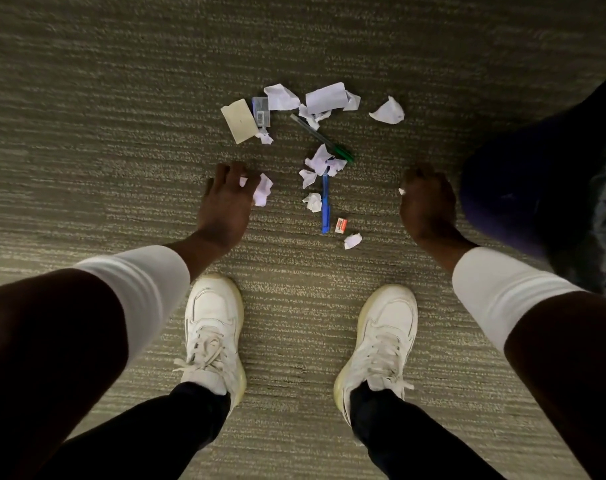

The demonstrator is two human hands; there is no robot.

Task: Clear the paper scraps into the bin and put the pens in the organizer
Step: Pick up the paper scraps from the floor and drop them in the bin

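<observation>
- The left hand (225,199) reaches down to the carpet (121,116), back upward, fingers spread and curled over a crumpled paper scrap (262,189) that shows at its fingertips; it touches the scrap, but whether it has gripped it cannot be told.
- The right hand (428,202) hangs low with its fingers curled in, nearly a fist; a small bit of white paper (402,191) peeks out at its inner edge.
- Both forearms wear white sleeves (145,282) and come in from the lower corners, either side of two white sneakers (213,327).
- Between the hands lies a blue pen (325,206), its long axis running straight away from the person.
- Beyond it a green pen (324,140) lies slanted, green end toward the right hand.
- More paper scraps (324,98) are strewn around both pens, with a beige card (239,121) to the far left and a small orange-and-white eraser (341,225) just beside the blue pen.
- A dark bag-like shape (537,174) sits at the right edge.
</observation>
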